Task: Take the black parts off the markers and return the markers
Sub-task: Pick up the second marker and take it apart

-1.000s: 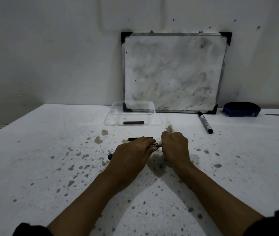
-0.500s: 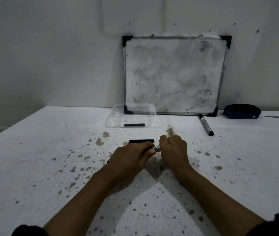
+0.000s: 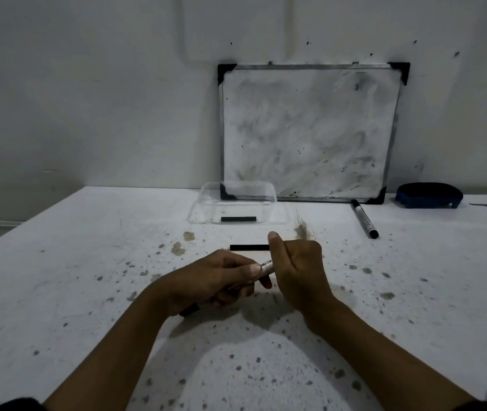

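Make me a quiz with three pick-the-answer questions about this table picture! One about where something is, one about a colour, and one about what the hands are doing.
1. Where is the loose marker lying?
A. Inside the clear container
B. On the table, right of the clear container, near the whiteboard
C. On top of the eraser

2. What colour is the eraser at the far right?
A. Blue
B. Red
C. Yellow

3. What are the hands doing?
A. Resting flat on the table
B. Both holding one marker between them
C. Wiping the whiteboard

Answers:
1. B, it lies on the bare tabletop by the board's lower right corner.
2. A, its body is dark blue.
3. B, the left hand grips the barrel and the right hand closes at its end.
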